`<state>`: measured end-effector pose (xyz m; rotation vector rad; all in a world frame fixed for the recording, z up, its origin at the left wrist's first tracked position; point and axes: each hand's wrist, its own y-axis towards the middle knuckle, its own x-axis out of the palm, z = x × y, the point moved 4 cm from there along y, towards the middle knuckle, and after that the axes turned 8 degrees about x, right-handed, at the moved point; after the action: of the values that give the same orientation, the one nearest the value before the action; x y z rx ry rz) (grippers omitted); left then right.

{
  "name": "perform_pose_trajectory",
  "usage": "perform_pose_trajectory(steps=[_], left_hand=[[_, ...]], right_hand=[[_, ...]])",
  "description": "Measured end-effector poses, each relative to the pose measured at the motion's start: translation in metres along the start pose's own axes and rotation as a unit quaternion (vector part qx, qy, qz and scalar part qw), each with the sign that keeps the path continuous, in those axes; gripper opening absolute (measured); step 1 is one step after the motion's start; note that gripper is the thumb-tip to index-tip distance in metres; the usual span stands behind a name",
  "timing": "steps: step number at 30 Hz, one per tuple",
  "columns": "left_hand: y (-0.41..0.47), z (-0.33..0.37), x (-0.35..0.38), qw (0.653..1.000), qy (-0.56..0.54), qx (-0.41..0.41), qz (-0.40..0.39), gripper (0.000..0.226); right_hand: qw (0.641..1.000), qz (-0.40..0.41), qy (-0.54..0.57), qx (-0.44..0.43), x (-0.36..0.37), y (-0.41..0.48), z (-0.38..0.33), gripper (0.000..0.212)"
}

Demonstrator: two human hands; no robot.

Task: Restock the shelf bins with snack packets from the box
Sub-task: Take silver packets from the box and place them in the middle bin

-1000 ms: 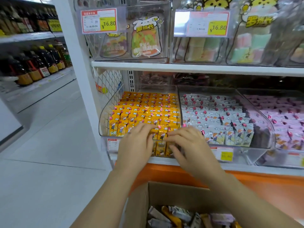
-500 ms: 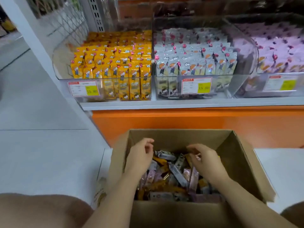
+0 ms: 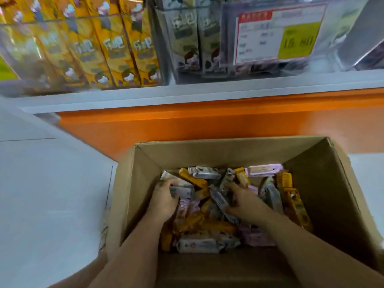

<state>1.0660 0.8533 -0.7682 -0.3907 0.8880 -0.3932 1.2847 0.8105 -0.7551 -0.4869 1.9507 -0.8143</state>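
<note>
Both hands are down inside the cardboard box, which sits at 6 o'clock in the view directly below the shelf bins, so each handful has only a short lift to make. The left hand, at the 9 o'clock side of the heap, has its grip curled round a grey packet lying crosswise on top. The right hand, near the middle and toward 3 o'clock, seems to pinch a second grey packet that lies slantwise between thumb and fingers, though blur softens that grip. The snack packets are a loose jumble of yellow, grey and pink, so picking out one colour with both hands at once looks like sorting for a single bin. Judging by colour, that is the clear grey bin at 12 to 1 o'clock, whose packets stand upright in rows behind a price label. The yellow bin at 11 o'clock looks packed tight with upright packets. The bins rest on a white shelf over an orange base panel. The box stands on a pale tiled floor that runs off toward 9 o'clock, in what looks like a shop aisle.
</note>
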Motion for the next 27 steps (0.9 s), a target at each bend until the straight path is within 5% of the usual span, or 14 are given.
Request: perform_pose_trajectory(steps=[5, 9, 12, 16, 21, 27], left_hand=[[0.016, -0.013, 0.020, 0.987, 0.131, 0.006, -0.094, 0.047], [0.023, -0.009, 0.017, 0.973, 0.225, 0.025, -0.042, 0.042], [0.026, -0.010, 0.017, 0.988, 0.154, 0.019, -0.010, 0.037], [0.026, -0.009, 0.014, 0.998, -0.016, -0.026, 0.051, 0.037], [0.032, -0.007, 0.016, 0.988, -0.133, -0.078, 0.005, 0.082], [0.037, -0.005, 0.015, 0.977, -0.197, -0.084, -0.002, 0.074]], right_hand=[[0.999, -0.023, -0.008, -0.027, 0.008, 0.012, -0.010, 0.068], [0.993, 0.059, 0.105, -0.015, -0.007, 0.011, -0.011, 0.061], [0.965, 0.112, 0.234, 0.048, -0.014, 0.015, -0.005, 0.063], [0.936, 0.077, 0.328, 0.100, -0.007, 0.024, -0.004, 0.060], [0.918, 0.100, 0.364, 0.123, -0.003, 0.038, 0.000, 0.056], [0.890, 0.095, 0.424, 0.137, 0.002, 0.053, -0.003, 0.076]])
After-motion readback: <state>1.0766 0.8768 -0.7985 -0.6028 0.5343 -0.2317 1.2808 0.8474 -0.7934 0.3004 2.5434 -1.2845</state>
